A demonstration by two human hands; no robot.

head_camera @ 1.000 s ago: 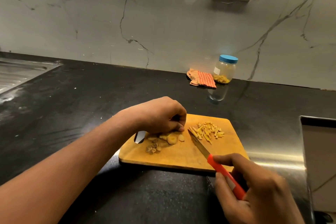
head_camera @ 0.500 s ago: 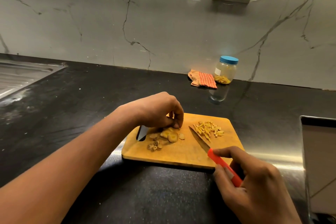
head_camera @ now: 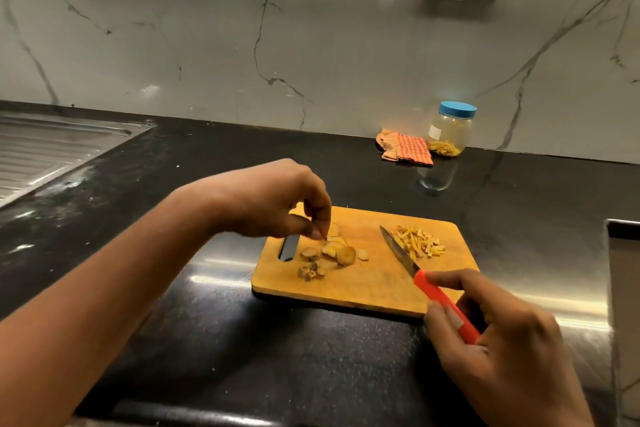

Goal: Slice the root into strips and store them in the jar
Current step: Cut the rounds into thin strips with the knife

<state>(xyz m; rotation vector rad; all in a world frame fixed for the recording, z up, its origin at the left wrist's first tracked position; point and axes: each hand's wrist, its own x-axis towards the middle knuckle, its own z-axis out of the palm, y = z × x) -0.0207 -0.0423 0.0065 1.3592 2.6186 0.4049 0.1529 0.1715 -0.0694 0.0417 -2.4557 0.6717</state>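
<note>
Fingers [head_camera: 323,218] of left hand [head_camera: 263,198] curled, thumb and forefinger tips pinched at the edge of the root slices [head_camera: 341,253] on the wooden cutting board [head_camera: 363,288]; actual grip unclear. Red-handled knife [head_camera: 433,291] gripped in right hand [head_camera: 502,350], blade low on board beside cut strips [head_camera: 419,243]. Blue-lidded jar [head_camera: 450,132], strips inside, stands on table [head_camera: 242,340] at wall, just beside checked cloth [head_camera: 408,149].

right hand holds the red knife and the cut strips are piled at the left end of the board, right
No: the right hand holds the red knife, but the cut strips are piled at the right end of the board, beside the blade, as the head view shows.
</note>
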